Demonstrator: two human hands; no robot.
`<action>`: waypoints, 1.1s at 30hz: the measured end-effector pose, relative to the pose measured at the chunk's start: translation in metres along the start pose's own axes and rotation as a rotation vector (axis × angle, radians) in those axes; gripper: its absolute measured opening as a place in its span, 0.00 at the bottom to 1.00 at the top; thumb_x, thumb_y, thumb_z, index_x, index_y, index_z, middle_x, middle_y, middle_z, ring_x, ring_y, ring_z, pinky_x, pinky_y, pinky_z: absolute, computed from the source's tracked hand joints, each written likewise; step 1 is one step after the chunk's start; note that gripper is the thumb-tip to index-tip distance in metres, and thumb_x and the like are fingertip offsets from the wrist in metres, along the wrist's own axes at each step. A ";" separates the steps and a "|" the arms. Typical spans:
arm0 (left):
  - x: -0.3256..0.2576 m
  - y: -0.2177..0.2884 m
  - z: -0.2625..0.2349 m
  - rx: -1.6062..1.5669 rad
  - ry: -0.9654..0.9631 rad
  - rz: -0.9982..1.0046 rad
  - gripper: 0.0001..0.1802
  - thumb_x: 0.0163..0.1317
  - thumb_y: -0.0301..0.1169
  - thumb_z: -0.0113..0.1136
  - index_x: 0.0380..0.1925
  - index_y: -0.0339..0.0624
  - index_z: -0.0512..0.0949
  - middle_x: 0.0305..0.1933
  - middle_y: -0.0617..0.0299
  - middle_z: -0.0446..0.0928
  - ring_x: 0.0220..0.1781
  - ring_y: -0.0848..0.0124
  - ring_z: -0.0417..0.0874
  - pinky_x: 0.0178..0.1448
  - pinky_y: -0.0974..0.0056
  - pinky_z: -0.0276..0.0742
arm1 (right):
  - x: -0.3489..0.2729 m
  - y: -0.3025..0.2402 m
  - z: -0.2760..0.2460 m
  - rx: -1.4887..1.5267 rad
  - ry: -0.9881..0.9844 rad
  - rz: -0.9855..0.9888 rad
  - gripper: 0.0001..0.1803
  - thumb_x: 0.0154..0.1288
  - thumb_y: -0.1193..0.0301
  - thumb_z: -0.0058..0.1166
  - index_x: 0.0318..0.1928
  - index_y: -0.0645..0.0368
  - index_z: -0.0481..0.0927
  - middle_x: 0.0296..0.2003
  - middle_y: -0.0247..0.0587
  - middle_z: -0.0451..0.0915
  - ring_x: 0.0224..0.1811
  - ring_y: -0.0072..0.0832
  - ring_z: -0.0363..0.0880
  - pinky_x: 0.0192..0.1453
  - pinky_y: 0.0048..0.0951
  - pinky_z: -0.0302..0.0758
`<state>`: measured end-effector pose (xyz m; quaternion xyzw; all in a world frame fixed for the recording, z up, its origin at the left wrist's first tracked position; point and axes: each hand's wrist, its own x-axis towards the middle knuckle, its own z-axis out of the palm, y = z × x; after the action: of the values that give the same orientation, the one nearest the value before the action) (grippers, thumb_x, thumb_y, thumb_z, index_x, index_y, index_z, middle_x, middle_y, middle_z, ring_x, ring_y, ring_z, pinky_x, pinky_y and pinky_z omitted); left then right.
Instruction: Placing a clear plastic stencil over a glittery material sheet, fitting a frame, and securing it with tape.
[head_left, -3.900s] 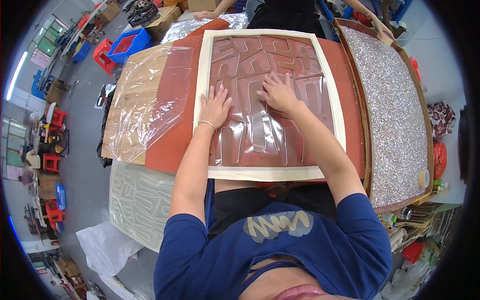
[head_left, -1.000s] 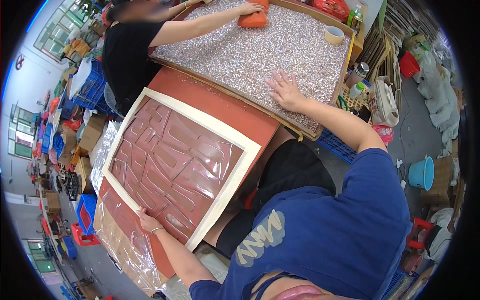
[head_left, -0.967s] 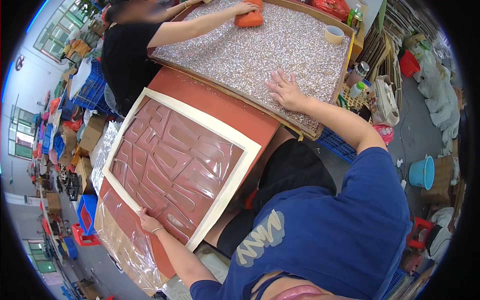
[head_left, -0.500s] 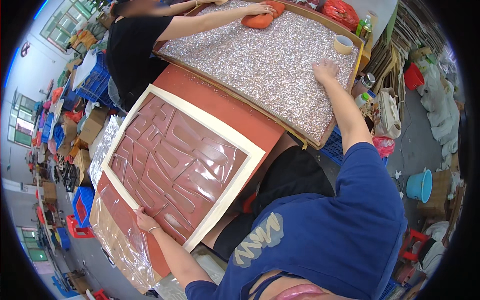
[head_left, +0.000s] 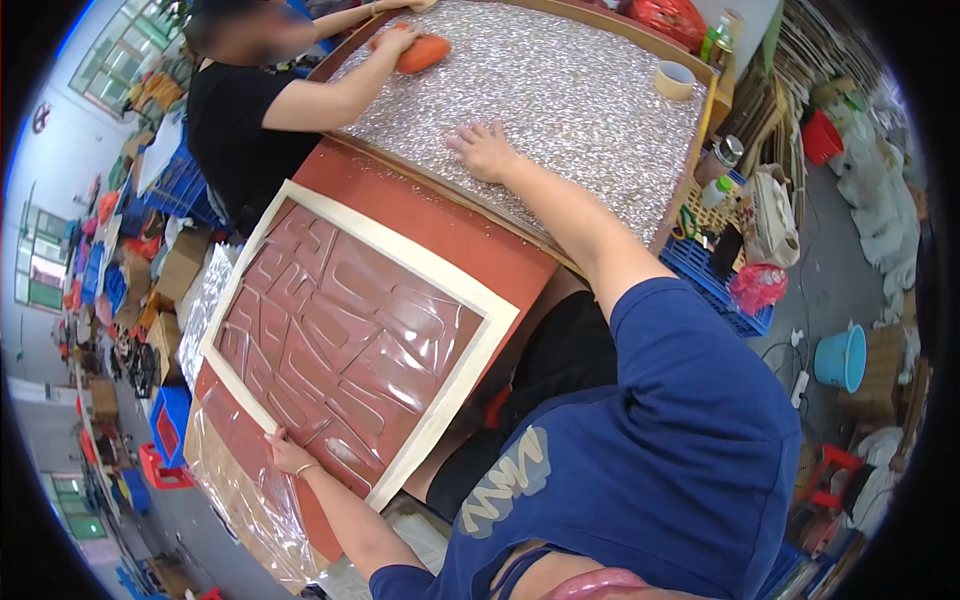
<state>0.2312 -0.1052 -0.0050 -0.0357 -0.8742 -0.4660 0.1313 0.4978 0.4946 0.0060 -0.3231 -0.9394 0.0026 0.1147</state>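
A cream-bordered frame [head_left: 497, 330] holds a shiny clear sheet [head_left: 340, 330] with curved, tongue-like raised shapes over a reddish-brown ground. My left hand [head_left: 287, 453] pinches its near left border. Beyond it stands a wide shallow wooden tray [head_left: 707, 125], its floor covered with glittering silvery-pink flakes [head_left: 570, 100]. My right hand [head_left: 484, 152] rests palm down on the flakes near the tray's front edge, fingers spread and holding nothing. Across the tray, a co-worker's hand [head_left: 402, 38] presses an orange cloth bundle [head_left: 425, 55] onto the flakes.
A tape roll [head_left: 672, 90] lies at the tray's right end. The frame rests on a reddish-brown board [head_left: 430, 215]; clear plastic film [head_left: 245, 490] lies at its left. Blue crates [head_left: 700, 285], a metal-lidded flask [head_left: 722, 155] and a light blue bucket [head_left: 840, 358] are at right.
My right hand has swept left across the flakes, away from the tape roll. The co-worker's orange bundle has also moved left. My left hand stays on the frame's border.
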 end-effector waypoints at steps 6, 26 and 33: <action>0.012 -0.010 -0.002 -0.079 0.017 -0.048 0.29 0.69 0.47 0.45 0.33 0.28 0.82 0.34 0.54 0.83 0.39 0.64 0.82 0.48 0.64 0.77 | -0.075 0.173 -0.050 -0.243 -0.130 0.590 0.24 0.68 0.61 0.38 0.63 0.50 0.66 0.60 0.51 0.66 0.65 0.46 0.60 0.63 0.62 0.57; -0.151 -0.005 -0.106 0.282 -0.352 0.042 0.21 0.66 0.36 0.49 0.48 0.26 0.71 0.46 0.47 0.77 0.46 0.65 0.76 0.51 0.63 0.70 | -0.087 0.325 -0.110 -0.423 0.189 1.075 0.19 0.64 0.66 0.41 0.48 0.61 0.79 0.57 0.54 0.71 0.66 0.54 0.56 0.63 0.71 0.44; -0.180 -0.004 -0.101 0.488 -0.195 0.067 0.25 0.67 0.39 0.47 0.49 0.22 0.70 0.48 0.37 0.74 0.49 0.50 0.75 0.56 0.54 0.68 | -0.067 0.272 -0.095 -0.253 0.065 0.593 0.14 0.63 0.64 0.45 0.45 0.48 0.80 0.42 0.44 0.80 0.57 0.52 0.67 0.53 0.67 0.62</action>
<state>0.4235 -0.1797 -0.0021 -0.0765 -0.9676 -0.2314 0.0665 0.7350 0.6624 0.0623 -0.5945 -0.7929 -0.0912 0.0980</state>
